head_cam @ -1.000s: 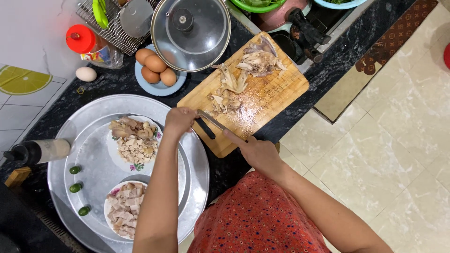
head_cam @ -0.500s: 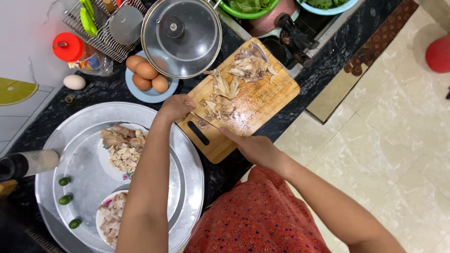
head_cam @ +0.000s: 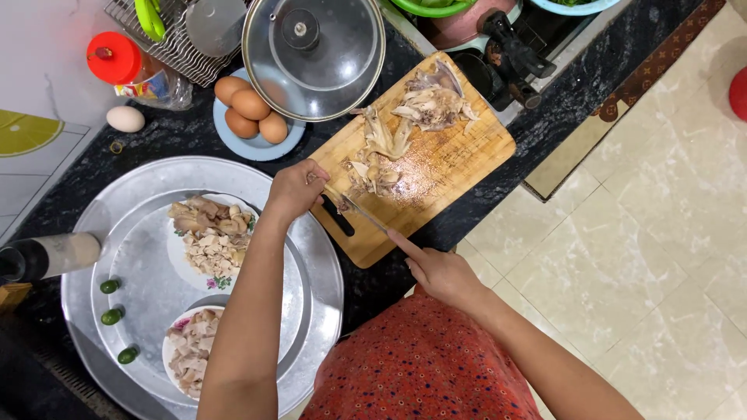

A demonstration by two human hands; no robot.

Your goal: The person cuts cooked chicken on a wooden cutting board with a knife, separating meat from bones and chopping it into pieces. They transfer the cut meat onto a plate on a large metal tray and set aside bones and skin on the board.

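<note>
Nearest to the camera, the right hand [head_cam: 440,272] is seen at about 5 o'clock from the cutting board [head_cam: 451,167], closed around the handle of a knife [head_cam: 362,214], with the index finger stretched along the back of the blade. The long axis of the knife is laid from 4 o'clock to 10 o'clock, so the tip is pointed away from the right hand and toward the left hand [head_cam: 294,189]. The left hand is found at the near left edge of the board, at about 9 o'clock from the small heap of chopped chicken [head_cam: 372,175]; its fingers are curled together and seem to be pressed on or just beside this heap, but whether a piece is pinched cannot be told. The heap is thus placed just beyond the knife tip, at about 1 o'clock from it, and the left hand is the nearer one to it. Farther on the board, at 12 to 1 o'clock, the bigger chicken pieces [head_cam: 428,105] are kept well apart from both hands. At 9 o'clock, on the metal tray [head_cam: 311,311], two plates of cut meat [head_cam: 208,233] are set. Beyond the board, a glass lid [head_cam: 311,50] and a bowl of eggs [head_cam: 250,109] are seen.
</note>
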